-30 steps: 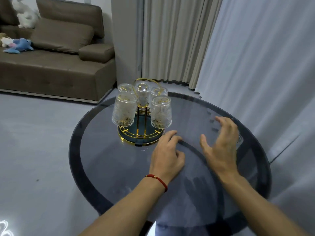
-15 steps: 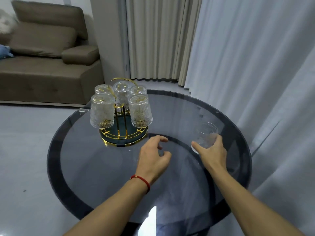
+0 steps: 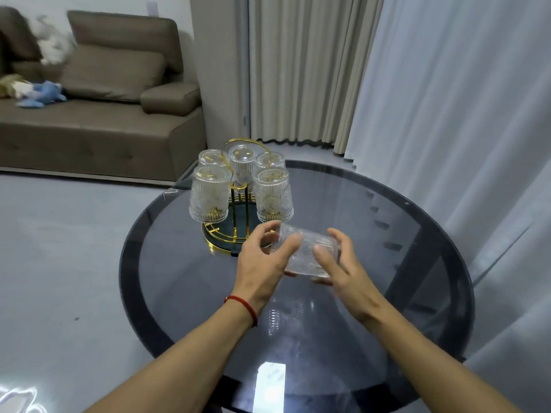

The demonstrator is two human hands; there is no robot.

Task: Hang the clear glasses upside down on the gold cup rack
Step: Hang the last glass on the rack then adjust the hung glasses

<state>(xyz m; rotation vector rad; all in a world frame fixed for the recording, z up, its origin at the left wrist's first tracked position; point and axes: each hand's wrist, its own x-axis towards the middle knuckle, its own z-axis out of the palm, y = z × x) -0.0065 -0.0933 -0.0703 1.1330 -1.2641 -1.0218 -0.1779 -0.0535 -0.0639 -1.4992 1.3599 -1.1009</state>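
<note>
1. The gold cup rack [image 3: 235, 234] stands at about 10 o'clock on the round smoked-glass tabletop [image 3: 417, 263], with five clear ribbed glasses [image 3: 209, 196] hanging upside down on it.
2. My left hand [image 3: 262, 265], a red cord bracelet [image 3: 243, 307] on its wrist, has its grip closed on the near-left end of the sixth clear glass [image 3: 308, 254].
3. That glass lies tilted on its side above the tabletop's centre, just in front of the rack at its 5 o'clock.
4. My right hand [image 3: 343, 269] grips its right end.
</note>
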